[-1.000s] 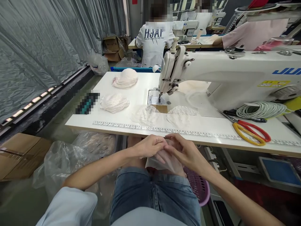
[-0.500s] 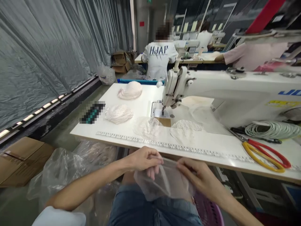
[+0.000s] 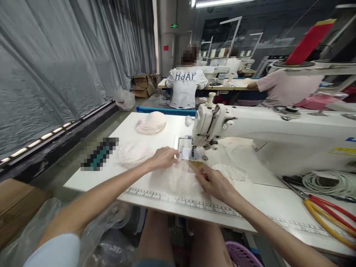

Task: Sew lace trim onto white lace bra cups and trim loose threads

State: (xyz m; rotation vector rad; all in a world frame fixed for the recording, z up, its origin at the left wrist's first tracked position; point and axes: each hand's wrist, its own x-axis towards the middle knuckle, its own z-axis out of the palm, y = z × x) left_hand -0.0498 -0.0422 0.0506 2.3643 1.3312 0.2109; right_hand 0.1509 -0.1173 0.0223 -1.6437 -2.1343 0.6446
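A sheer white lace-edged fabric piece (image 3: pixel 182 181) lies on the table in front of the sewing machine's (image 3: pixel 222 128) needle and presser foot. My left hand (image 3: pixel 164 158) pinches its upper left edge, fingertips beside the metal needle plate (image 3: pixel 185 152). At its right edge, my right hand (image 3: pixel 214 181) is closed with thumb and fingers together on the fabric. A small brown piece (image 3: pixel 197 164) shows between the hands, just below the presser foot. Another white lace piece (image 3: pixel 230 172) lies right of my right hand.
Two pale gathered fabric bundles (image 3: pixel 152 122) (image 3: pixel 133 154) sit on the table's left side. A printed ruler strip (image 3: pixel 178 200) runs along the front edge. Scissors with red and yellow handles (image 3: pixel 325 218) and a coiled cable (image 3: pixel 322 183) lie at right. A purple basket (image 3: pixel 241 255) stands below; co-workers sit ahead.
Both hands have moved from above the lap, where they held a sheer fabric, up and forward onto the table by the needle. The lap no longer shows the sheer fabric. The view has tilted up.
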